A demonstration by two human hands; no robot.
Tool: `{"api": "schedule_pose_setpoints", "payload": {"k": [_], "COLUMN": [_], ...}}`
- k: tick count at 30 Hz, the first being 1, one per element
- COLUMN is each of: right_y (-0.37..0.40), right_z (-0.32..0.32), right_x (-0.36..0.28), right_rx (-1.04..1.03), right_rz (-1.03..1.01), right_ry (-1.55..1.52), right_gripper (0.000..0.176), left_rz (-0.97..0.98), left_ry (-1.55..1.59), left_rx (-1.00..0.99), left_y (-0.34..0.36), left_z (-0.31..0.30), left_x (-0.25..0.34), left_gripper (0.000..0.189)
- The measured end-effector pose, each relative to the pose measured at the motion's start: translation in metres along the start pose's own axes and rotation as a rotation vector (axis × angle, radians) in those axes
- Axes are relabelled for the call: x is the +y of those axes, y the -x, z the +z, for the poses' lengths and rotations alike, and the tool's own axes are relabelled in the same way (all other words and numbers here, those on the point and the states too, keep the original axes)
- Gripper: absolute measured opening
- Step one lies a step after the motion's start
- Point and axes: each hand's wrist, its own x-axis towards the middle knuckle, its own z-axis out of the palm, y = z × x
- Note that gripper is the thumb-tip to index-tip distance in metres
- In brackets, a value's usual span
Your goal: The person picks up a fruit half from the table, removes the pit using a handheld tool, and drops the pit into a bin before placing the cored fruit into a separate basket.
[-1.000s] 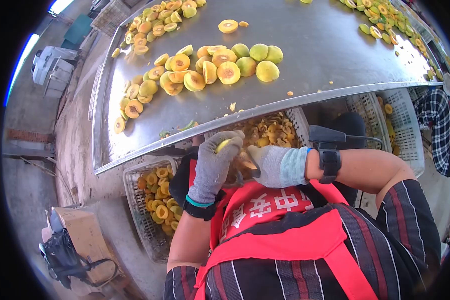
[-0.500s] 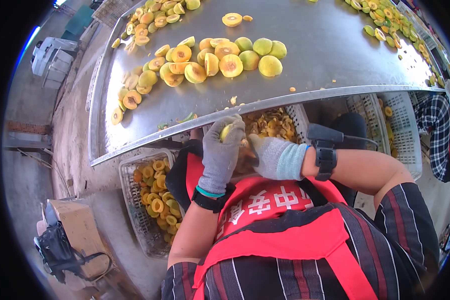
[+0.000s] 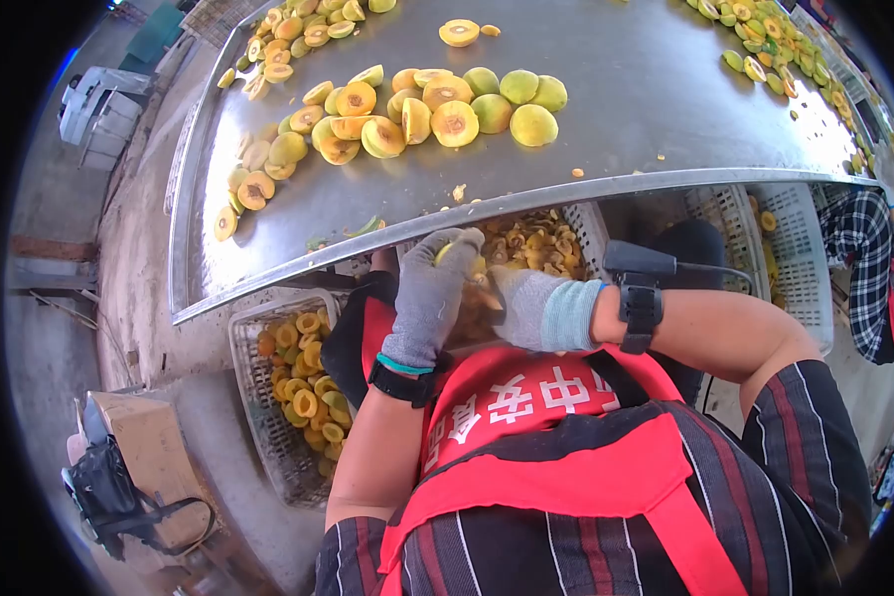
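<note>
My left hand (image 3: 430, 298), in a grey knit glove, is closed around a yellow-green peach half (image 3: 447, 252), just in front of the table's near edge. Close beside it, my right hand (image 3: 538, 310), gloved in grey with a pale blue cuff, has its fingers curled toward the fruit. What the right fingers grip is hidden. Below and behind the hands is a crate (image 3: 591, 238) of small orange-brown fruit pieces. On the metal table (image 3: 626, 109) lies a cluster of halved peaches (image 3: 454, 123), some cut side up, some skin side up.
A crate (image 3: 243, 358) of hollowed peach halves (image 3: 306, 402) stands on the floor at left. More peach halves (image 3: 780, 50) lie at the table's far right. White crates (image 3: 800, 258) stand under the right side. Another person's checked sleeve (image 3: 856, 233) shows at far right. A cardboard box (image 3: 154, 452) sits lower left.
Both hands stay together at the table edge. The left hand has turned slightly, and more of the peach half shows above its fingers. The whole view has shifted a little.
</note>
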Motion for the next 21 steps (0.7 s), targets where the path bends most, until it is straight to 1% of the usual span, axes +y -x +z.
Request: {"api": "schedule_pose_setpoints", "payload": {"k": [1,2,3,5,6,7,8,9,10,11,12,13,14,15,17,18,19,20,21], "right_y": [-0.012,-0.018,-0.016,-0.009,-0.004,0.001,0.004,0.0,-0.007,-0.013,-0.009,0.002,0.009,0.011,0.015,0.017,0.018,0.019,0.019], "right_z": [0.012,0.024,0.024,0.026,0.019,0.006,-0.002,0.005,0.017,0.028,0.011,-0.02,-0.037,-0.039,-0.043,-0.043,-0.044,-0.045,-0.047], "right_x": [0.004,0.01,0.01,0.01,0.006,-0.002,-0.005,0.004,0.014,0.025,0.012,-0.013,-0.029,-0.032,-0.035,-0.037,-0.038,-0.04,-0.043], "right_rx": [-0.022,-0.044,-0.048,0.191,0.19,0.105,0.023,0.023,0.009,-0.005,-0.009,-0.226,-0.444,-0.447,-0.434,-0.434,-0.419,-0.403,-0.404], "right_rz": [-0.164,-0.327,-0.329,-0.229,-0.227,-0.155,-0.081,-0.079,-0.17,-0.264,-0.271,-0.006,0.27,0.269,0.286,0.287,0.294,0.3,0.298], "right_ry": [-0.081,-0.168,-0.163,-0.062,-0.065,0.03,0.124,0.126,-0.006,-0.139,-0.137,-0.401,-0.661,-0.662,-0.801,-0.8,-0.862,-0.922,-0.919], "right_gripper": [0.028,0.027,0.027,0.025,0.025,0.024,0.024,0.024,0.023,0.021,0.021,0.02,0.02,0.02,0.022,0.022,0.022,0.021,0.021], "left_rz": [-0.002,-0.014,-0.02,-0.064,-0.08,-0.092,-0.09,-0.091,-0.095,-0.094,-0.066,-0.039,-0.043,-0.021,0.004,-0.024,-0.051,-0.049,-0.083], "left_ry": [0.007,0.102,0.199,0.224,0.218,0.212,0.211,0.142,0.076,0.08,0.092,0.102,0.101,0.145,0.188,0.265,0.341,0.343,0.475], "left_rx": [0.005,0.077,0.151,0.129,0.083,0.035,0.03,-0.05,-0.125,-0.118,-0.166,-0.217,-0.214,-0.231,-0.249,-0.231,-0.212,-0.212,-0.173], "left_y": [0.0,-0.001,-0.002,-0.001,-0.002,-0.004,-0.005,-0.004,-0.002,-0.001,-0.002,-0.002,-0.001,-0.002,-0.002,-0.001,0.001,0.004,0.008], "left_z": [0.003,0.006,0.008,0.003,0.001,0.0,-0.004,-0.008,-0.009,-0.01,-0.012,-0.014,-0.015,-0.016,-0.015,-0.013,-0.011,-0.009,-0.005], "left_x": [0.0,0.002,0.003,-0.002,-0.009,-0.011,-0.009,-0.006,-0.004,-0.003,-0.001,0.001,0.001,0.001,0.001,0.001,0.0,0.001,0.004], "left_gripper": [0.02,0.02,0.02,0.02,0.021,0.023,0.023,0.024,0.026,0.026,0.028,0.031,0.031,0.031,0.031,0.034,0.037,0.037,0.04]}}
